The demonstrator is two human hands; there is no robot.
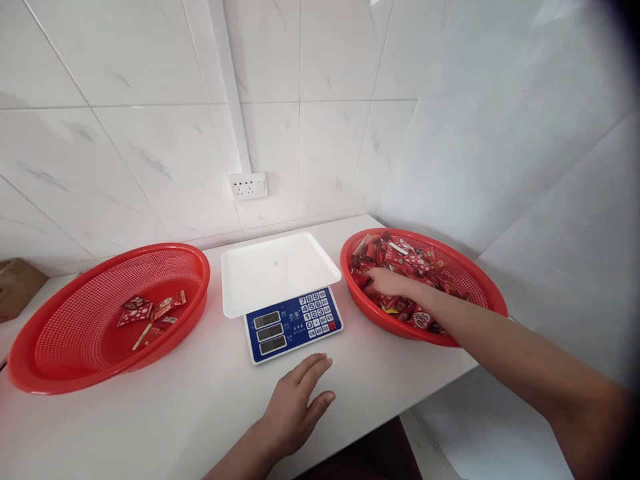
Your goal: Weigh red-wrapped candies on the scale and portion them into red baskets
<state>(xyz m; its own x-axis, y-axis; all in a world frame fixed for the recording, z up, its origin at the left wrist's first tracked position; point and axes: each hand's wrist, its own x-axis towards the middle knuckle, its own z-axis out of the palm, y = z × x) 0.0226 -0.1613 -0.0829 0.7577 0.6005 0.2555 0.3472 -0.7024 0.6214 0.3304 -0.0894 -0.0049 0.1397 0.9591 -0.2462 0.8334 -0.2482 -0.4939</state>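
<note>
My right hand [384,283] reaches into the right red plastic basket [480,283], among many small red wrapped packets [417,257]. Its fingertips are sunk between the packets, so what they grip, if anything, is hidden. My left hand [299,403] hovers at the table's front with fingers stretched and thumb apart, holding nothing. Just beyond it stands a digital scale [295,323] with a blue keypad panel and lit number displays. The scale's white tray [277,273] has nothing on it.
Another red basket [75,333] stands on the left with several red packets [150,315] at its bottom. A white table [165,413] carries everything. Behind is a tiled wall with a socket [249,187]. A brown cardboard box [17,287] sits at the far left.
</note>
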